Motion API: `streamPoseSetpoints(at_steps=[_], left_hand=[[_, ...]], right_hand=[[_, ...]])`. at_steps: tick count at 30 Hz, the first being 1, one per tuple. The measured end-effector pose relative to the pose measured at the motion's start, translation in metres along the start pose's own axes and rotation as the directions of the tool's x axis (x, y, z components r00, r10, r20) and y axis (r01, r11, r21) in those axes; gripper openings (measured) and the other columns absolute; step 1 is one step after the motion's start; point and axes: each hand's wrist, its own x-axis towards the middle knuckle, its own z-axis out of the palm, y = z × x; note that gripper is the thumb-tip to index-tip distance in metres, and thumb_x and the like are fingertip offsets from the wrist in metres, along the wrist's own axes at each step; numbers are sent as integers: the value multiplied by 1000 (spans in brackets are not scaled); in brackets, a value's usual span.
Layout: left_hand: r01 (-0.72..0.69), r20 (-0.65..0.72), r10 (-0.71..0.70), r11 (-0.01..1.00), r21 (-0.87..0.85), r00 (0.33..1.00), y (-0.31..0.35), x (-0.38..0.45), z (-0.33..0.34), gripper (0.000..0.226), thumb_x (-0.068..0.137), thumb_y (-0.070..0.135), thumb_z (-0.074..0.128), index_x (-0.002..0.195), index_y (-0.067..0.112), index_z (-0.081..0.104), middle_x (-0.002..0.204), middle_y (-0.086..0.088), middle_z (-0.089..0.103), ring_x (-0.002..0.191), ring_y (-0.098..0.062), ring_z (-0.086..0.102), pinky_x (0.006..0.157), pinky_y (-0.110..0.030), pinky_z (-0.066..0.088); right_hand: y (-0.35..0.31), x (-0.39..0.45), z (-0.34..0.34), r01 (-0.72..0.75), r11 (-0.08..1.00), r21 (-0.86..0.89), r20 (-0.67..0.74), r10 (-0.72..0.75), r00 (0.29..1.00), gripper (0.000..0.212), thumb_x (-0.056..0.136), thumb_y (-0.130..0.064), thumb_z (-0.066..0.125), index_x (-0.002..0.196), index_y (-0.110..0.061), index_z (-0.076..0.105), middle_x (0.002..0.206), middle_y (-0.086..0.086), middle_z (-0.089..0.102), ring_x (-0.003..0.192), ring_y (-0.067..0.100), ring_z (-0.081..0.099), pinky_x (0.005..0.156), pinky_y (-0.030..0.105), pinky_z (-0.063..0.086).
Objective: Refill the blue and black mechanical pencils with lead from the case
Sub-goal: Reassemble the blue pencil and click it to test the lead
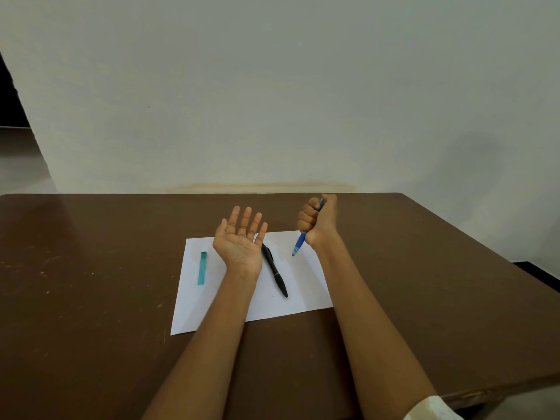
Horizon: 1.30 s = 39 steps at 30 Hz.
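My right hand (318, 221) is closed in a fist around the blue mechanical pencil (299, 244), held above the paper with its lower end pointing down and left. My left hand (241, 241) hovers palm up with fingers spread and nothing in it. The black mechanical pencil (275, 270) lies on the white sheet of paper (306, 286), tip toward me, its far end hidden under my left hand. The teal translucent lead case (202, 267) lies on the left part of the sheet, apart from both hands.
A brown table (91, 283) carries the sheet; its back edge meets a pale wall (272, 86). The table's right edge runs diagonally at the right, and its front edge shows at the lower right.
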Motion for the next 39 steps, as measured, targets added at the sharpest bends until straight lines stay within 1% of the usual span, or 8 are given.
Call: streamPoseSetpoints(at_steps=[7, 13, 26, 33, 39], left_hand=[[1, 3, -1, 1000, 2, 1000, 0, 1, 1, 38, 95, 35, 34, 114, 16, 60, 113, -8, 64, 111, -29, 59, 95, -43, 45], [-1, 5, 1, 1000, -1, 1000, 0, 1, 0, 38, 94, 36, 35, 114, 16, 61, 113, -7, 64, 110, -29, 59, 91, -42, 47], [-1, 7, 1, 1000, -3, 1000, 0, 2, 0, 38, 94, 35, 35, 114, 16, 61, 112, -7, 65, 109, -28, 60, 90, -41, 48], [-1, 4, 1, 1000, -4, 1000, 0, 2, -1, 37, 94, 35, 35, 112, 16, 62, 112, -7, 65, 109, -28, 60, 90, -41, 49], [-1, 3, 1, 1000, -6, 1000, 0, 2, -1, 37, 94, 36, 35, 112, 17, 62, 112, -7, 65, 109, -28, 60, 90, -42, 49]], right_hand=[[-1, -1, 1, -7, 1000, 24, -9, 8, 1000, 43, 91, -32, 29, 50, -21, 23, 36, -8, 21, 28, 7, 15, 30, 12, 13], [-1, -1, 0, -2, 1000, 27, -9, 2, 1000, 41, 92, -30, 28, 52, -21, 23, 36, -8, 21, 28, 7, 15, 31, 12, 13], [-2, 1, -3, -7, 997, 77, -5, 7, 1000, 53, 93, -30, 29, 41, -21, 29, 34, -8, 22, 27, 7, 17, 29, 13, 15], [-2, 1, -3, -3, 995, 95, 5, 3, 1000, 53, 92, -28, 29, 40, -21, 29, 34, -8, 23, 26, 6, 17, 28, 13, 15], [-1, 0, -3, -28, 993, 115, 22, 25, 999, 51, 93, -34, 31, 44, -20, 29, 34, -8, 23, 26, 6, 18, 28, 13, 14]])
